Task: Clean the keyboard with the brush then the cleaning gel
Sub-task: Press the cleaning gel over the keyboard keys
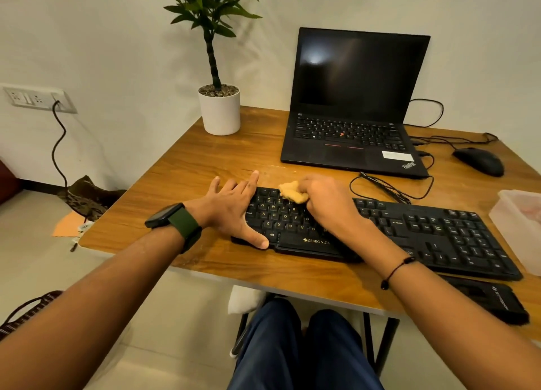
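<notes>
Wooden desk (181, 167), left hand (231, 211) fingers splayed over keyboard (409, 231) edge, right hand (328, 202) fingers clamping gel (292, 192).

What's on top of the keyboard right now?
On the keyboard: the left hand lies flat at its left end, the right hand holds yellow gel on the top rows. Keys beneath them are hidden.

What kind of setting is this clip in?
Probably a home or small-office desk: a wooden table against a wall, with an open laptop, a wired mouse and a potted plant.
</notes>
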